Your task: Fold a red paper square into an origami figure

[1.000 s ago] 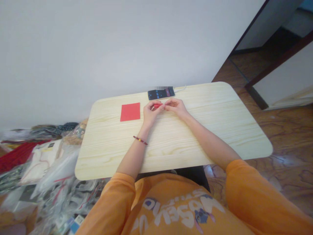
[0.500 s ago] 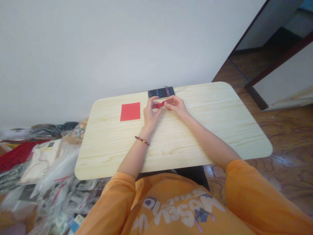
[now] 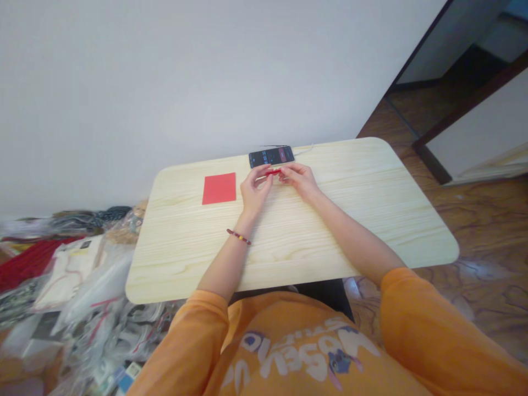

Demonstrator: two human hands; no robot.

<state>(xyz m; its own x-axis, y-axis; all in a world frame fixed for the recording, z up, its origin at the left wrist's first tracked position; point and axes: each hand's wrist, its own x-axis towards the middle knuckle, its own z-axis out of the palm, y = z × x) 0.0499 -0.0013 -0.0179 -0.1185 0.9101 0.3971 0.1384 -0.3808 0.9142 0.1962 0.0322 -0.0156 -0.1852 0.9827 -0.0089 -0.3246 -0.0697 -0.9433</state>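
Note:
A small folded piece of red paper is pinched between my two hands, just in front of the phone. My left hand grips its left end between thumb and fingers. On its right end, the fingers of my right hand are closed. Parts of the folded paper are hidden by the fingertips, so its exact shape is unclear. To the left of my left hand, a flat square stack of red paper lies on the table.
The pale wood-grain table stands against a white wall. A phone with a lit screen and a white cable lies at its back edge. Bagged clothes are piled at the left. A wooden floor shows at the right.
The folded red paper has turned from slanted to nearly level between my fingers. My right-hand fingers have shifted slightly; both hands stay in the same place.

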